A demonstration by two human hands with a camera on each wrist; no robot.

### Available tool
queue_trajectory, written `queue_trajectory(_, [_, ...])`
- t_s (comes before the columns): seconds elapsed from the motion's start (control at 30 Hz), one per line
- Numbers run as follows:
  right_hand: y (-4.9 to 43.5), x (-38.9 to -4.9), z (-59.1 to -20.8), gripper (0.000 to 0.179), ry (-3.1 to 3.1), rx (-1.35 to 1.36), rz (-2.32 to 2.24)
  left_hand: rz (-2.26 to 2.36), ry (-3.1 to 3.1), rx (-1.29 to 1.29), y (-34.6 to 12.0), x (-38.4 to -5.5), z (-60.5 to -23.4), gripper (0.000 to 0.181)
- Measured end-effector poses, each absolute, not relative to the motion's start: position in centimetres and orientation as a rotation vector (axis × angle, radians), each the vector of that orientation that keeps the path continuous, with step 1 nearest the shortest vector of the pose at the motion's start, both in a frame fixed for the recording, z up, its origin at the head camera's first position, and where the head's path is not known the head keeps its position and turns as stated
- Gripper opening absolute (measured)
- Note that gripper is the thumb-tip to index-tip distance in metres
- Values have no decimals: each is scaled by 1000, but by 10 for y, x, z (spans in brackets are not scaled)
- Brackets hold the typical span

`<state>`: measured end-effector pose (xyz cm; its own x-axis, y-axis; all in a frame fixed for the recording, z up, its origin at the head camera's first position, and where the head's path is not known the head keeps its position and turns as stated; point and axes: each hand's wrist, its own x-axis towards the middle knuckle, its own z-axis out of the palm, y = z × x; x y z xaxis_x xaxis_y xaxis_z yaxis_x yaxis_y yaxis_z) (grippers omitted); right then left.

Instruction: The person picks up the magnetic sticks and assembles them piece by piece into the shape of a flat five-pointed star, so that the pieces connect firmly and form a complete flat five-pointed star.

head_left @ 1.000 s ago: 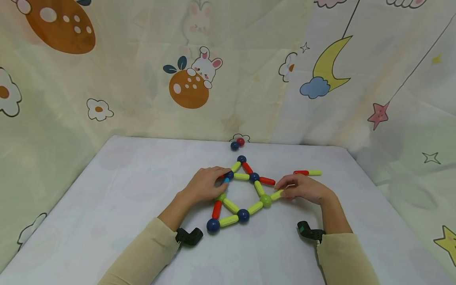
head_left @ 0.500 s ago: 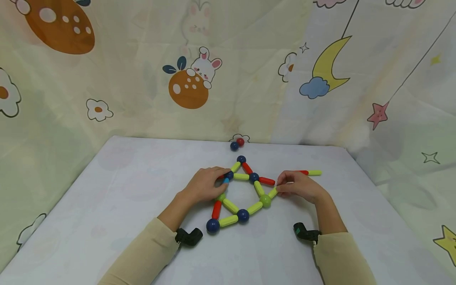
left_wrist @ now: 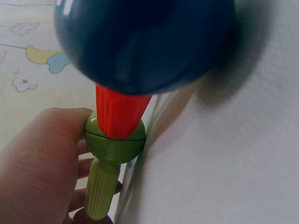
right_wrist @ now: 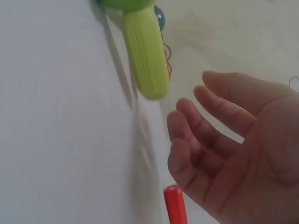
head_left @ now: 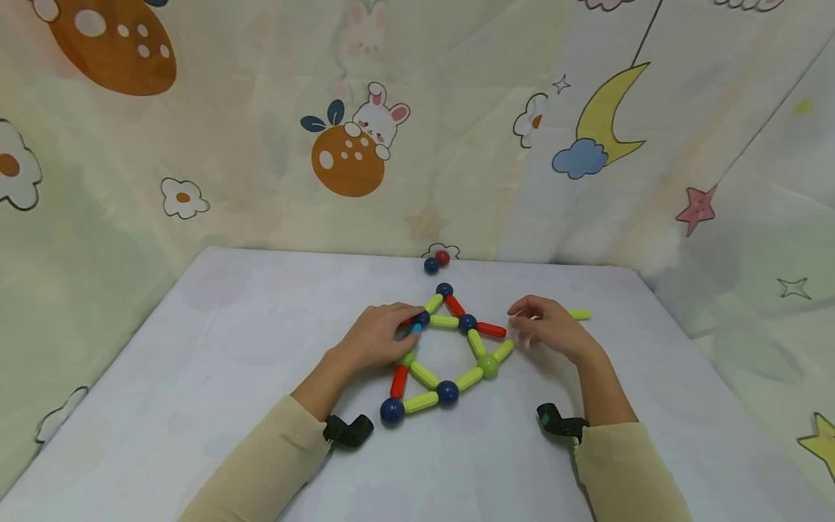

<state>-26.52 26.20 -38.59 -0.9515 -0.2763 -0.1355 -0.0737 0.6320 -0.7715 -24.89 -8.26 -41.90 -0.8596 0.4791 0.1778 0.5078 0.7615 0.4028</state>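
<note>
A figure of magnetic rods and balls lies on the white table (head_left: 261, 464). My left hand (head_left: 372, 337) holds its left side, fingers curved by a dark blue ball (head_left: 422, 319) and a light blue rod (head_left: 416, 329). In the left wrist view its thumb touches a green ball (left_wrist: 116, 144). My right hand (head_left: 551, 330) hovers off the right side, fingers loosely bent around nothing. Nearest to it are a yellow-green rod (head_left: 504, 351) on a green ball (head_left: 488, 365) and a red rod (head_left: 491, 330) on another blue ball (head_left: 467, 323).
Behind the right hand lies a loose yellow-green rod (head_left: 579, 315); a loose red rod (right_wrist: 176, 205) shows in the right wrist view. A blue ball (head_left: 431, 266) and a red ball (head_left: 442, 257) sit at the far edge, before a printed cloth (head_left: 457, 145).
My right hand has let go of the yellow-green rod and moved away from it, towards the back. That rod now angles further back than a second ago. The left hand keeps its place.
</note>
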Motion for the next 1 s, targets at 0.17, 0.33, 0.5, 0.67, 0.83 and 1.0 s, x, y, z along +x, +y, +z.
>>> queue_trajectory(0.17, [246,-272,-378,40,2715,-300,-1181,-696,-2881,-807,-82,-250,-417,53])
queue_trajectory(0.33, [226,-283,-369,41,2788,-258,-1159,-700,-2875,-820,-83,-250,-416,53])
queue_trajectory(0.5, [206,-294,-364,41,2825,-236,-1209,-690,-2882,-827,-83,-251,-420,53])
queue_trajectory(0.67, [187,-306,-364,40,2811,-229,-1294,-683,-2897,-816,-83,-250,-421,53])
queue_trajectory(0.83, [171,-319,-366,41,2805,-234,-1361,-684,-2901,-800,-83,-250,-421,52])
queue_trajectory(1.0, [160,-328,-369,43,2802,-219,-1408,-678,-2888,-818,-82,-252,-421,52])
